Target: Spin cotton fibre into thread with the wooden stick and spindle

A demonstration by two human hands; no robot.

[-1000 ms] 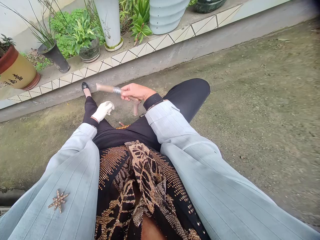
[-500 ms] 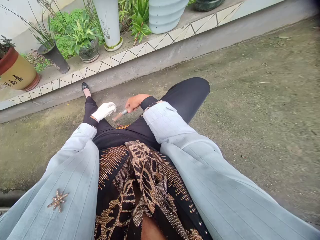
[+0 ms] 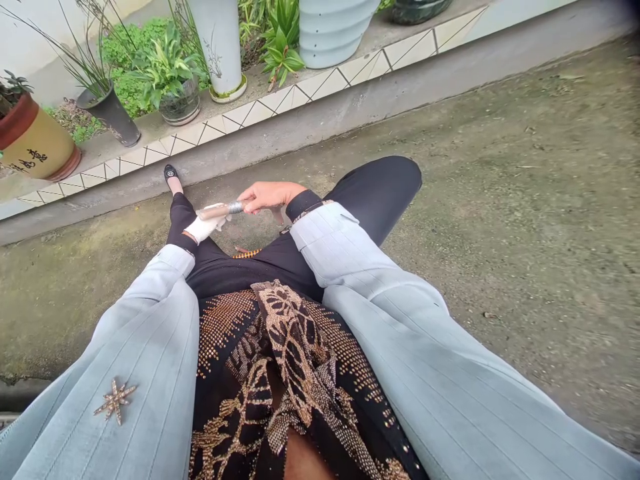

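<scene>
Bare right hand point(image 3: 270, 195) — grip wrapped round short wooden stick point(image 3: 213, 212), just behind silvery band point(image 3: 235, 207). Stick is held over concrete ground point(image 3: 500, 233), between black-trousered legs point(image 3: 375, 200), on near side of ground's edge along tiled planter ledge point(image 3: 255, 113). Long axis runs nearly crosswise, far end pointing left, overlapping white-gloved left hand point(image 3: 201, 231) — palm contact unclear. Cannot tell whether left grip is clenched or released. Right hand is nearer band.
</scene>
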